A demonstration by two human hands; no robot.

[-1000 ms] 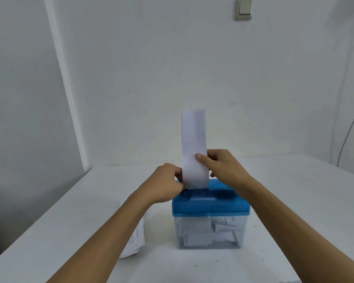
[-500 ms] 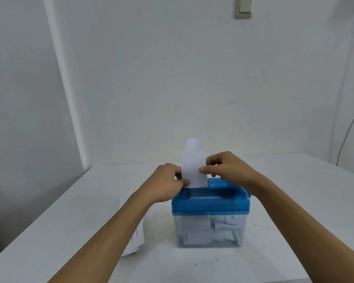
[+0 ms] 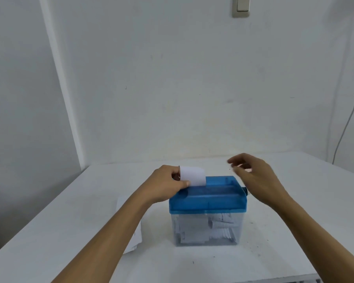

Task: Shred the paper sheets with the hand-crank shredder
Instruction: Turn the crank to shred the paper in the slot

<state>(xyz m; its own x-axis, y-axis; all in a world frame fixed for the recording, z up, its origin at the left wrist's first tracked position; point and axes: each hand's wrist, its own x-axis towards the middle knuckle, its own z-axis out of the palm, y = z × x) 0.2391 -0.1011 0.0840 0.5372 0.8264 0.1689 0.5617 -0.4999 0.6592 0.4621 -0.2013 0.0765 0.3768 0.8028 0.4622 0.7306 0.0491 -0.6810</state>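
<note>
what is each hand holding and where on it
The left hand pinches the paper strip by its lower left edge, just above the shredder. The right hand, fingers loose, holds nothing.

A white table (image 3: pixel 294 231) is set against a white-painted wall (image 3: pixel 192 78). A beige switch plate (image 3: pixel 241 6) is mounted high on the wall, cut by the top edge. A thin grey cable (image 3: pixel 345 128) is run down the wall at the right. A vertical ridge (image 3: pixel 64 88) is noted at the wall's left. Small dark specks (image 3: pixel 193 262) are recorded on the tabletop, possibly dirt; blur prevents confirmation.
</note>
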